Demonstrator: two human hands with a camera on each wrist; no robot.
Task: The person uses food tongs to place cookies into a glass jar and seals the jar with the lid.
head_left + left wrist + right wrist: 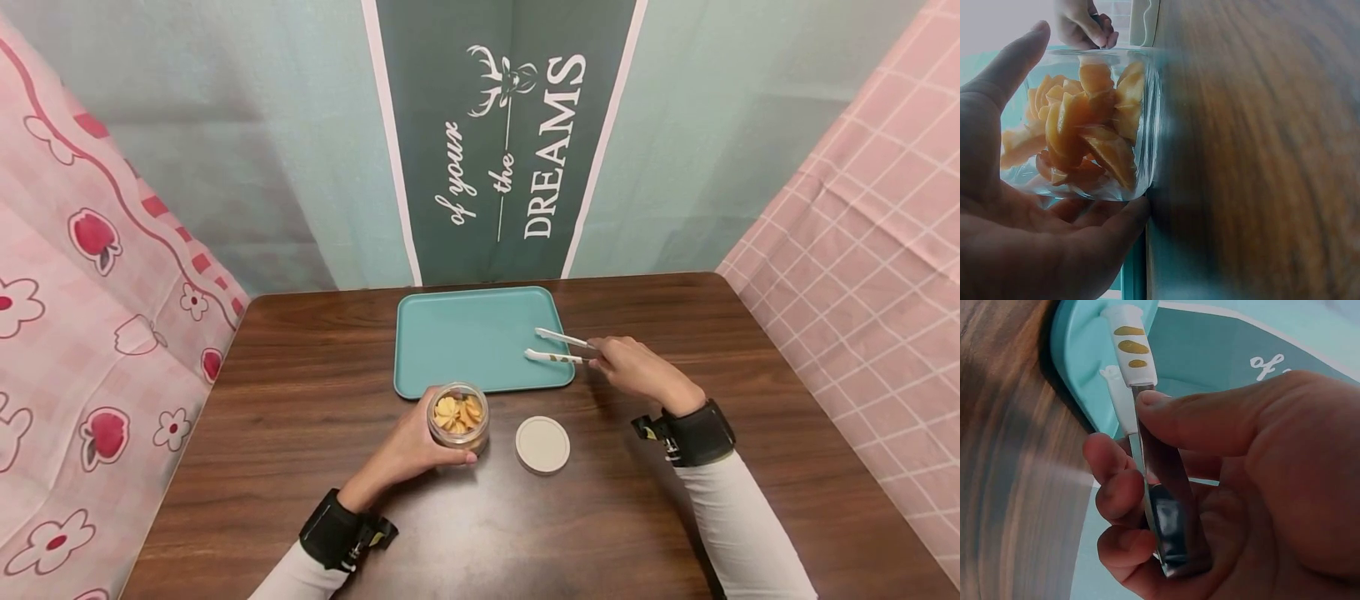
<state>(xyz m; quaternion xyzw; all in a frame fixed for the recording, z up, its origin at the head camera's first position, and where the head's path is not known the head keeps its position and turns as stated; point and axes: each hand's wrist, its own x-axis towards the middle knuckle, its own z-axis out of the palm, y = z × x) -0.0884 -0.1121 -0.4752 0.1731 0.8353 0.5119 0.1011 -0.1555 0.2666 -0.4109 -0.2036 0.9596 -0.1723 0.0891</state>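
My left hand (411, 446) wraps around a clear glass jar (459, 433), thumb on the near side and fingers behind. Yellow flower-shaped cookies (1079, 125) fill much of the jar, whose top is uncovered. In the head view my right hand (637, 368) grips a pair of tongs (558, 358) over the right end of the teal tray (465, 333). The tongs have metal arms and white tips (1130, 347) with golden-brown marks, spread apart. In the right wrist view the thumb lies along one metal arm and curled fingers lie against the other.
A round cream lid (542, 445) lies on the brown wooden table (585, 533), right of the jar. Behind the table hangs a teal and green cloth (480, 167) with white lettering. Pink cloths (847, 275) line both sides.
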